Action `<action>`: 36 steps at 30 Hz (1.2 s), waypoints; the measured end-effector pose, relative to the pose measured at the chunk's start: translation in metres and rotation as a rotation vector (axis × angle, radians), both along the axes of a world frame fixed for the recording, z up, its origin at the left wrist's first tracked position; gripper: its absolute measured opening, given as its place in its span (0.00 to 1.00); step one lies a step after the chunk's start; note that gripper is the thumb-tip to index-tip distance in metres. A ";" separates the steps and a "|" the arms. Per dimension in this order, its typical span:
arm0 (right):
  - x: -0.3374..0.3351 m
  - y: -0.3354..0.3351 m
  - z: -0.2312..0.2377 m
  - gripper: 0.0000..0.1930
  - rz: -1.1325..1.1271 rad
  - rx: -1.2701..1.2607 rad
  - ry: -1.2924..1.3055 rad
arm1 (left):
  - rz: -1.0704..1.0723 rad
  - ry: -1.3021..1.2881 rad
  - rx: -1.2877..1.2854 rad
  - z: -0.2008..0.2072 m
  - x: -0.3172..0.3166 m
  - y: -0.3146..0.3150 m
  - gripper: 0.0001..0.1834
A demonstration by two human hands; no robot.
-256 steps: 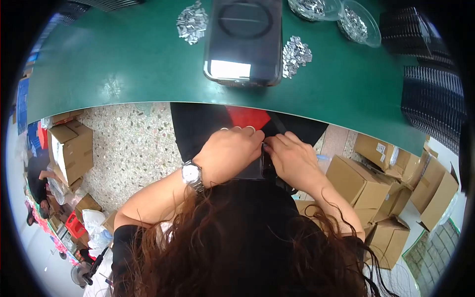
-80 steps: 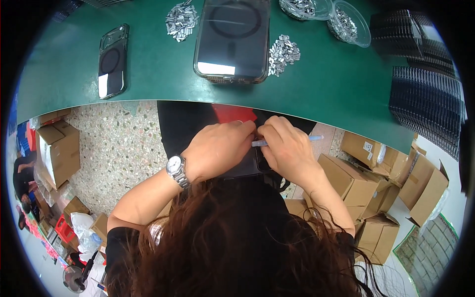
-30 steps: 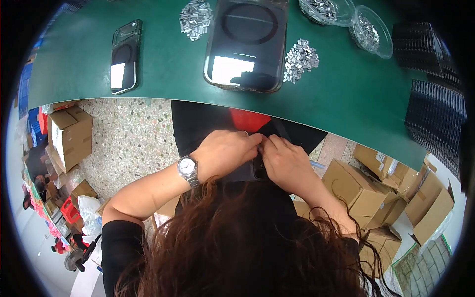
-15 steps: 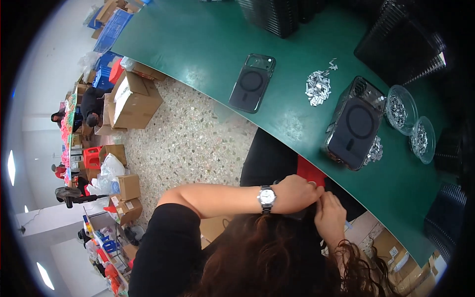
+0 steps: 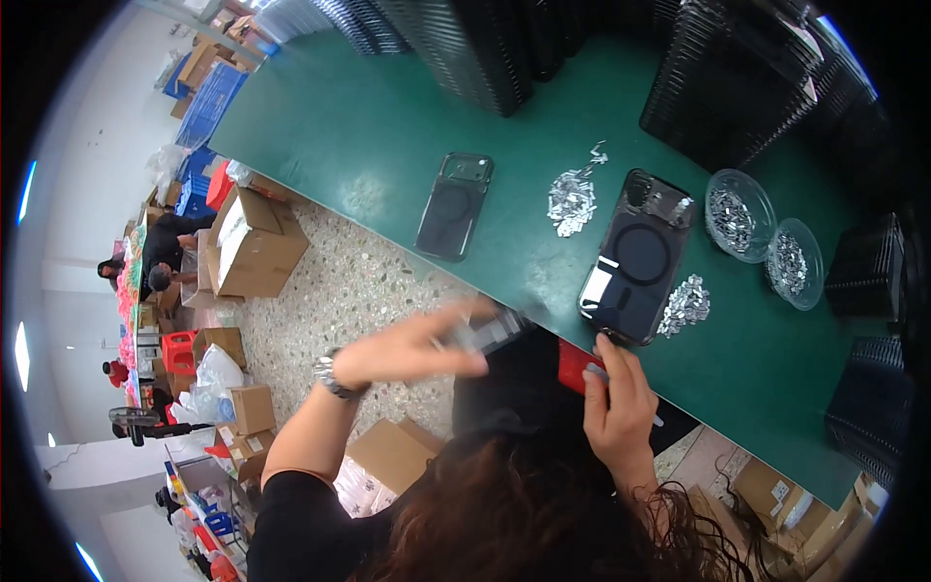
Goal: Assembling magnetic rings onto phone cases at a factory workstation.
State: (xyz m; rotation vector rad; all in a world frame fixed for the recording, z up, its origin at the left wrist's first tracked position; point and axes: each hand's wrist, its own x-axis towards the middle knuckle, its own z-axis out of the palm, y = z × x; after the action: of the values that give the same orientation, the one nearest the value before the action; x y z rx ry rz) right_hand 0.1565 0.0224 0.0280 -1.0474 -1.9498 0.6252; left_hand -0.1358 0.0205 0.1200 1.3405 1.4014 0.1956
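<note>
My left hand (image 5: 412,344), a watch on its wrist, is stretched out beyond the front edge of the table. It grips a see-through dark phone case (image 5: 499,332), smeared by motion. My right hand (image 5: 621,407) is closed at the table edge, thumb against fingers, with a small greyish bit by the thumb that I cannot make out. Just beyond its fingertips lies a stack of dark phone cases (image 5: 642,254) with a ring on top. A single phone case (image 5: 454,209) lies farther left. Small silvery pieces form one pile (image 5: 572,202) between them and another pile (image 5: 687,306) beside the stack.
Two clear round dishes (image 5: 742,215) (image 5: 795,264) hold more silvery pieces at the right. Tall rows of black cases (image 5: 722,92) stand along the far side of the green table (image 5: 320,126). Cardboard boxes (image 5: 257,242) stand on the floor at left, with people working beyond.
My hands, together before, have parted. The left has swung left with a phone case; the right has come up to the table edge by the stack. The view has shifted slightly.
</note>
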 end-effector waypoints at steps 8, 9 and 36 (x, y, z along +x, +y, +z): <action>0.046 0.003 0.007 0.10 -0.204 -0.062 -0.028 | 0.306 1.075 0.587 -0.055 -0.008 0.093 0.53; 0.052 0.001 0.007 0.09 -0.247 -0.084 -0.039 | 0.266 1.135 0.553 -0.061 -0.004 0.095 0.53; 0.104 0.179 0.059 0.10 -0.336 0.096 -0.471 | 0.321 1.088 0.624 -0.083 -0.019 0.085 0.50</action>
State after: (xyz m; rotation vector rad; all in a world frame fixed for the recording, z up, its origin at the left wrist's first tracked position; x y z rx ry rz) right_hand 0.2602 0.2009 0.0869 -1.5197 -2.0954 0.0992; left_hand -0.1545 0.1054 0.0372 1.8289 2.6285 0.1113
